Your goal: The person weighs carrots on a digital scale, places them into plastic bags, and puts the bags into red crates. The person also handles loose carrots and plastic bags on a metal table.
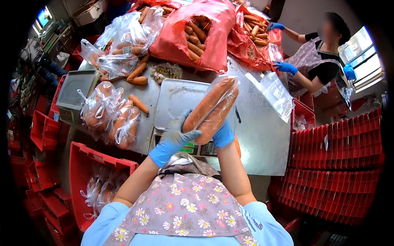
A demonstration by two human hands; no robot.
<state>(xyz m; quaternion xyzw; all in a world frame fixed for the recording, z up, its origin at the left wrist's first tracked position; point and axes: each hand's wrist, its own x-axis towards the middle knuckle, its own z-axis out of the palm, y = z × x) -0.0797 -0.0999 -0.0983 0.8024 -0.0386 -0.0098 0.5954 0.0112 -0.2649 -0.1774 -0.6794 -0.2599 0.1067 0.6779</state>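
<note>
In both blue-gloved hands is a clear plastic bag of large carrots [211, 106], tilted above a digital scale with a metal pan [172, 96]. My left hand [174, 137] wraps round the bag's lower left. My right hand [223, 134] grips it from the right, its fingers mostly hidden behind the bag. Knotted bags of carrots [102, 102] and a loose carrot [138, 103] lie left of the scale. A black-handled tool [238, 115] lies to its right.
Red sacks of carrots [174, 30], more bags [137, 30] and a second scale [76, 92] share the metal table [262, 145]. A co-worker [318, 61] in blue gloves stands at back right by plastic bags [275, 96]. Red crates stand lower left [76, 164] and stacked right [334, 147].
</note>
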